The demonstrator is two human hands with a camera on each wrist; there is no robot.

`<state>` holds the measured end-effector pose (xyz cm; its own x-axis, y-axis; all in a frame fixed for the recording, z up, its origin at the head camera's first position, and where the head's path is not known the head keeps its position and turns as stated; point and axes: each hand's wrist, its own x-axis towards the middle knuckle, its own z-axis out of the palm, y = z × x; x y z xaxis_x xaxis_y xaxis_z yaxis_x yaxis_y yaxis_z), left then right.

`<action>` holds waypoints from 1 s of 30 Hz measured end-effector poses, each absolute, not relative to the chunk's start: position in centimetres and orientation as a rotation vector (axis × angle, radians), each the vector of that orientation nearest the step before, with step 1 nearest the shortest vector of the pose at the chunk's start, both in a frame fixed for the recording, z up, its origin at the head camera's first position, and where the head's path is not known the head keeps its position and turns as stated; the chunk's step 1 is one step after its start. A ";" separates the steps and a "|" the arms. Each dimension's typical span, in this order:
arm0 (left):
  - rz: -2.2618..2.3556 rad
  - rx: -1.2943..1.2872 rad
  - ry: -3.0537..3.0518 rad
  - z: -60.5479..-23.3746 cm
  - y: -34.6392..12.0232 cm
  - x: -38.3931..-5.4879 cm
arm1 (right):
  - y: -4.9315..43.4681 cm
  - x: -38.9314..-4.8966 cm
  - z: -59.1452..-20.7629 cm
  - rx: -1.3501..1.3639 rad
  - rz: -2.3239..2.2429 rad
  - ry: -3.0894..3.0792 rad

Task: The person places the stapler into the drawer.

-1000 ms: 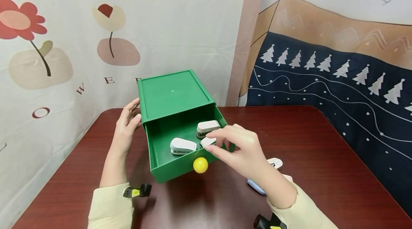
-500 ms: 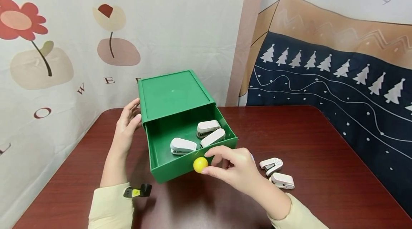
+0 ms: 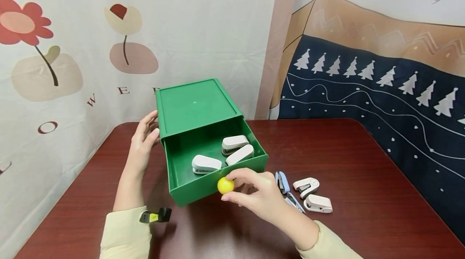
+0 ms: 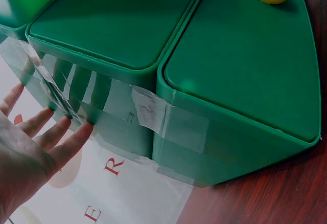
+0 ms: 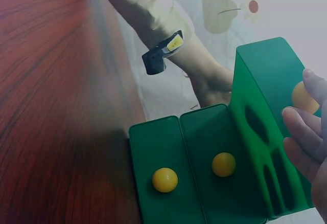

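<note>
A green plastic cabinet has its top drawer pulled out. Three white staplers lie inside the drawer, one at its left and two together at its right. My right hand has thumb and index finger around the drawer's round yellow knob, pinching it. With fingers extended, my left hand rests against the cabinet's left side; in the left wrist view its fingertips touch the clear tape there. Two lower drawers appear pushed in, each with a yellow knob.
Right of the cabinet, two white staplers and blue staplers lie on the dark red table. A printed curtain hangs behind. The left wrist carries a black camera.
My right hand has moved from above the drawer's staplers down to the yellow knob, uncovering the staplers in the drawer and on the table. The left hand and cabinet have stayed put.
</note>
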<state>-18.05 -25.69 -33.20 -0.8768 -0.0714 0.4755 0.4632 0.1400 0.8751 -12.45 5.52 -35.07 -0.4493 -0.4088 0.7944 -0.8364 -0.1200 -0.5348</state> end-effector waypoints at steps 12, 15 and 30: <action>-1.787 -0.383 -2.017 -33.3 -25.7 -18.1 | 4.2 -13.4 -34.0 1.323 1.606 -1.845; -1.778 -0.383 -2.018 -33.3 -25.7 -18.0 | 3.8 -14.0 -33.8 1.295 1.609 -1.869; -1.806 -0.402 -1.998 -33.2 -25.7 -18.1 | 1.8 -17.8 -33.2 1.132 1.684 -2.044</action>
